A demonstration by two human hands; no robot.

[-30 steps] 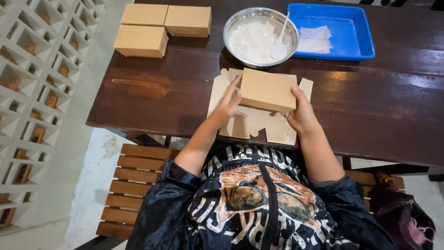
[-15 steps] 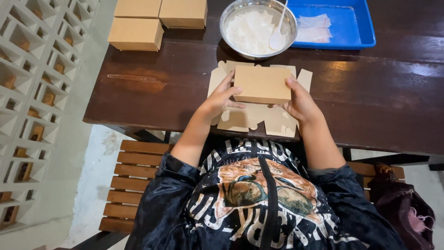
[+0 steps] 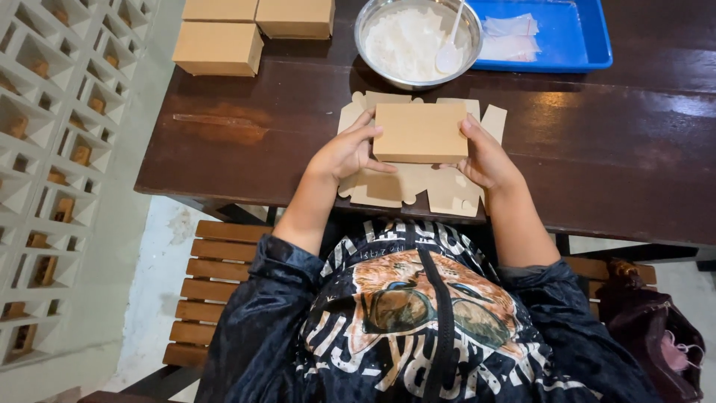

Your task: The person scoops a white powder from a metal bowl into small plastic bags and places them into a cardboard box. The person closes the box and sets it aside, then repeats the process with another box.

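A closed brown cardboard box [image 3: 420, 131] is held between both hands above the dark wooden table [image 3: 597, 157]. My left hand [image 3: 344, 153] grips its left end, thumb along the front edge. My right hand [image 3: 485, 155] grips its right end. Under the box lies a pile of flat die-cut cardboard blanks [image 3: 436, 191], partly hidden by the box and my hands.
Three folded brown boxes [image 3: 218, 46] stand at the table's far left. A metal bowl [image 3: 418, 41] of white paste holds a white spoon [image 3: 452, 51]. A blue tray [image 3: 556, 33] with clear plastic sits beside it. Wooden bench [image 3: 224, 276] below; patterned block wall [image 3: 52, 149] at left.
The box has levelled out from a slight tilt and sits squarely between my hands. Both hands stay on its ends. The view has shifted a little.
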